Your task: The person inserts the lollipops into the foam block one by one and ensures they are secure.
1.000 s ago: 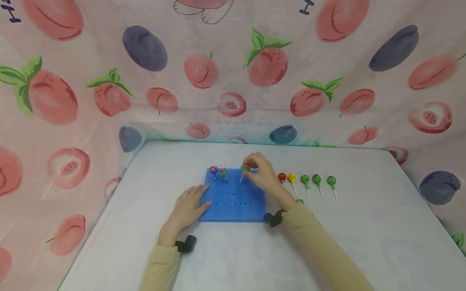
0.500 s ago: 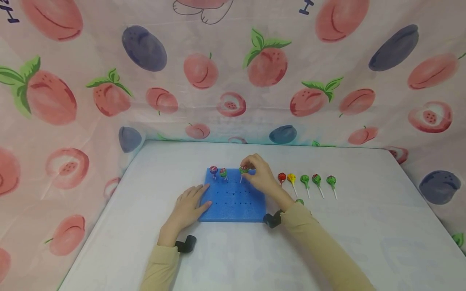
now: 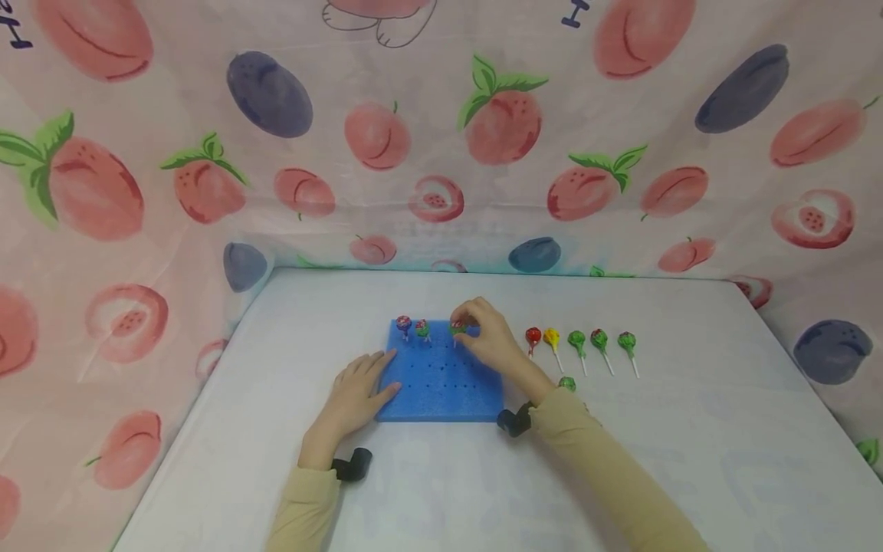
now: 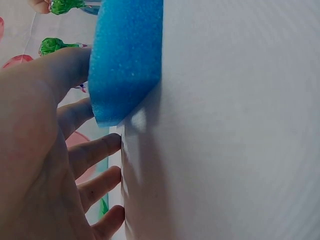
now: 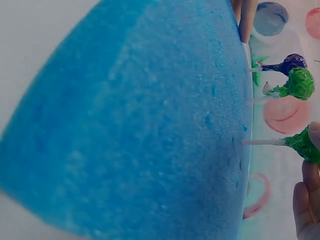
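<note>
A blue foam board [image 3: 441, 402] with rows of small holes lies flat on the table. My left hand [image 3: 355, 391] rests along its left edge with fingers spread and extended. Over the board's back part, my right hand [image 3: 493, 337] pinches the wrapped head of a green lollipop [image 3: 457, 327] between thumb and fingers. Its white stick points down, and in the right wrist view the tip meets the foam; how deep it sits I cannot tell. A purple lollipop [image 3: 403, 323] and a green-and-red lollipop [image 3: 422, 328] stand upright at the board's back left.
Right of the board, a red lollipop [image 3: 533, 336], a yellow lollipop [image 3: 551, 338] and several green lollipops [image 3: 576, 338] lie in a row. Another green lollipop [image 3: 567, 383] is partly hidden by the right sleeve [image 3: 586, 437]. Fruit-patterned cloth [image 3: 386, 215] hangs behind the white table [image 3: 428, 491].
My right hand has moved slightly left and down with the green lollipop, and less of the stick shows above the board. The left hand stays where it was.
</note>
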The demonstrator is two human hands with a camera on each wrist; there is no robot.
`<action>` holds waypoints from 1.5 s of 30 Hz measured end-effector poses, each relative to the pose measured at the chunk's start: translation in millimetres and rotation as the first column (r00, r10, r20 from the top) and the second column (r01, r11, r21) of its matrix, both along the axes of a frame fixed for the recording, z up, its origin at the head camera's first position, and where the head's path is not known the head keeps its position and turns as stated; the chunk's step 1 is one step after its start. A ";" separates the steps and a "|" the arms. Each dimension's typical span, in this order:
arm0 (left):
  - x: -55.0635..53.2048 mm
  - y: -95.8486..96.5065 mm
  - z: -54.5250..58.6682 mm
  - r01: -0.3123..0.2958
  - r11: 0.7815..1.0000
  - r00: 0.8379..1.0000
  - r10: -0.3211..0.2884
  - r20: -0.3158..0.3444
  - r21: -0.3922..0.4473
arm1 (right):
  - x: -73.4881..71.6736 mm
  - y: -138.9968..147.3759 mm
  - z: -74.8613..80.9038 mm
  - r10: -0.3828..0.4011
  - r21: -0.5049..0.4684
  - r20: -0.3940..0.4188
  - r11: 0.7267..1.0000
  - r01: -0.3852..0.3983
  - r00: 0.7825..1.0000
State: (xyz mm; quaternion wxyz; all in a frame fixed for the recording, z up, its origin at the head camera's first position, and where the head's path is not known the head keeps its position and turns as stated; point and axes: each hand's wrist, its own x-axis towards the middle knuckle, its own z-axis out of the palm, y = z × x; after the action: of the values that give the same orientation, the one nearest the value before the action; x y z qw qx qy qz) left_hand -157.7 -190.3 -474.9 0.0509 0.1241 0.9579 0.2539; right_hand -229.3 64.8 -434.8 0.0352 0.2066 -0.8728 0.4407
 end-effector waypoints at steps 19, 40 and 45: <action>0.5 0.2 -1.2 -0.001 1.000 1.000 0.001 -0.003 -0.003 | 3.6 3.4 -6.0 0.028 0.013 0.008 1.000 -0.028 1.000; 1.5 1.8 -0.4 -0.006 1.000 1.000 0.006 -0.011 -0.006 | 13.0 30.3 -0.7 0.044 0.058 0.018 0.997 -0.045 0.999; 2.0 1.7 0.6 -0.006 1.000 1.000 0.006 -0.015 -0.009 | 19.2 40.7 3.8 0.030 0.091 0.028 0.995 -0.032 0.999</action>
State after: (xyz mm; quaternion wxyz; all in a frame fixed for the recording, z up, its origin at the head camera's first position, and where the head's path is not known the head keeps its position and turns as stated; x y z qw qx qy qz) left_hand -155.7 -188.6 -474.4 0.0435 0.1230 0.9597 0.2488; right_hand -210.1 105.5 -431.0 0.0073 0.2158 -0.8891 0.4035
